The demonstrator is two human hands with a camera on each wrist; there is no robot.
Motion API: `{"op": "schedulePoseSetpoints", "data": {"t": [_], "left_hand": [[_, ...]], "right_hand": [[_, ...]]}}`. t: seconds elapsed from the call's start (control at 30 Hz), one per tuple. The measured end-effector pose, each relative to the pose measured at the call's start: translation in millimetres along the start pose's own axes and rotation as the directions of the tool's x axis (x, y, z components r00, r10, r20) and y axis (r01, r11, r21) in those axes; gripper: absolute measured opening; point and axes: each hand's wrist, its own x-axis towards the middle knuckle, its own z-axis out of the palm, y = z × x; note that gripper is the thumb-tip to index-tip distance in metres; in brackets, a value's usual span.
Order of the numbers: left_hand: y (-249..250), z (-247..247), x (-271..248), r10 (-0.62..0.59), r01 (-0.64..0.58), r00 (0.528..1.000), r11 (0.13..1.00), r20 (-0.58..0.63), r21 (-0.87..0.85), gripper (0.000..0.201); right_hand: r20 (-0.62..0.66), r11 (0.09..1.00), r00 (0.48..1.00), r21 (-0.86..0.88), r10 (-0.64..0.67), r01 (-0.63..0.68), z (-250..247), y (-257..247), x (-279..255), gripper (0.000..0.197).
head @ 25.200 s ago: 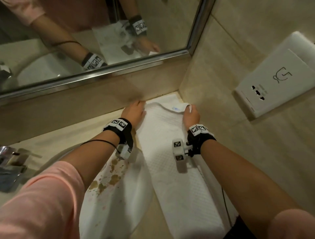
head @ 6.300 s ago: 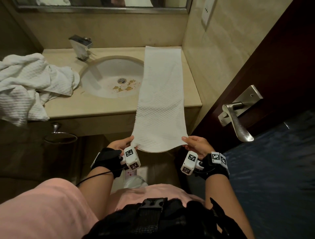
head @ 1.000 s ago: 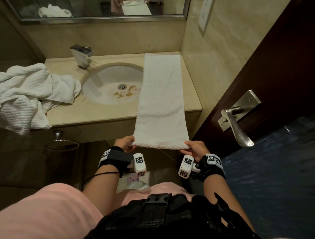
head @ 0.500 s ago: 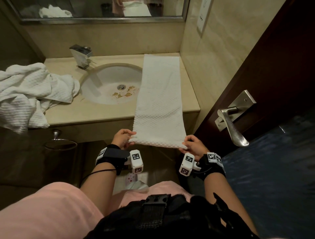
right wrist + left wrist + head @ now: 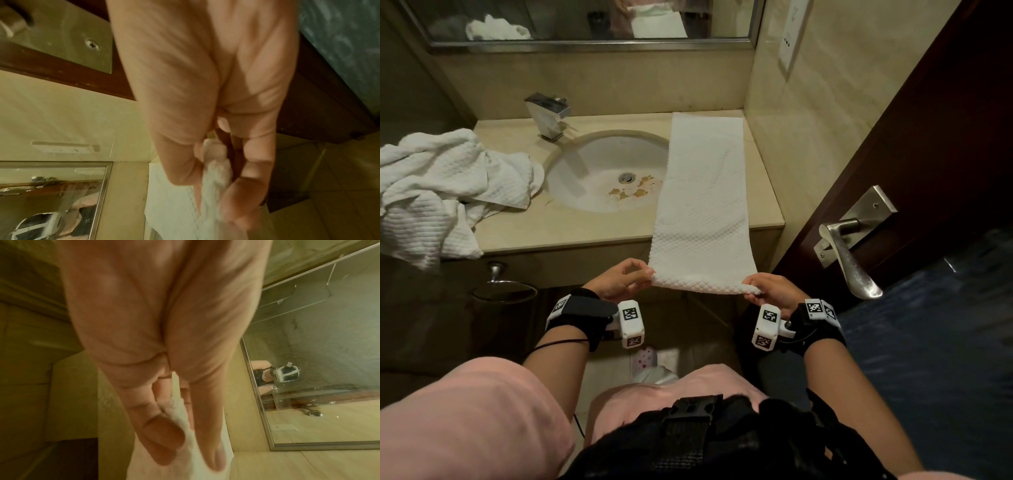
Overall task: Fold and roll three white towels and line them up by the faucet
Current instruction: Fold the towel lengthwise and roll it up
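We held the near end of the folded towel [image 5: 702,205] by its two corners. Our left hand [image 5: 619,279] pinched the left corner between thumb and fingertips, and the left wrist view showed the cloth edge caught between the thumb and the fingers [image 5: 162,431]. Our right hand [image 5: 770,291] was curled round the right corner, where the edge had already begun to turn into a small roll. Both hands were clamped on the cloth.

The towel ran as a long strip from our hands up over the front edge of the counter [image 5: 592,229] to the back wall, lying to the right of the sink [image 5: 585,171]. We judged that it was laid out lengthwise and kept taut so the roll would start straight and even from the hanging end.

The faucet [image 5: 548,114] stood at the back left of the basin, well apart from this towel. A heap of unfolded towels [image 5: 438,188] lay on the left end of the counter, so we judged most of the job still lay ahead.

We could read no brand or writing anywhere; the wrist straps carried only black-and-white square markers.
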Motion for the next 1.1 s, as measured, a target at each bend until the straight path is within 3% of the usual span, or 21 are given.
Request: {"op": "schedulePoseSetpoints", "data": {"t": [0.2,0.4,0.57,0.77,0.97,1.1], "left_hand": [[4,-4,-1,0.007,-0.008,1.0,0.997,0.004,0.079,0.018],[5,-8,-1,0.009,-0.009,1.0,0.993,0.004,0.122,0.026],[1,-12,0,0.0,-0.004,1.0,0.982,0.021,0.189,0.031],[5,-6,3,0.044,-0.024,0.998,0.947,-0.055,0.322,0.021],[14,-3,4,0.01,0.009,0.999,0.933,-0.05,0.361,0.019],[13,2,11,-0.08,0.101,0.994,0.946,-0.078,0.308,0.022]], "right_hand": [[0.019,1.0,1.0,0.015,-0.012,0.011,-3,-5,-6,0.013],[0.13,0.964,0.988,-0.241,-0.08,0.11,-8,-6,-14,0.035],[0.104,0.933,0.979,-0.302,-0.174,0.198,-8,-2,-10,0.032],[-0.028,0.906,0.961,-0.341,-0.275,0.249,-1,7,-5,0.03],[-0.147,0.94,0.957,-0.274,-0.25,0.204,-2,18,4,0.028],[-0.203,0.972,0.96,-0.178,-0.191,0.156,-1,23,10,0.029]]}}
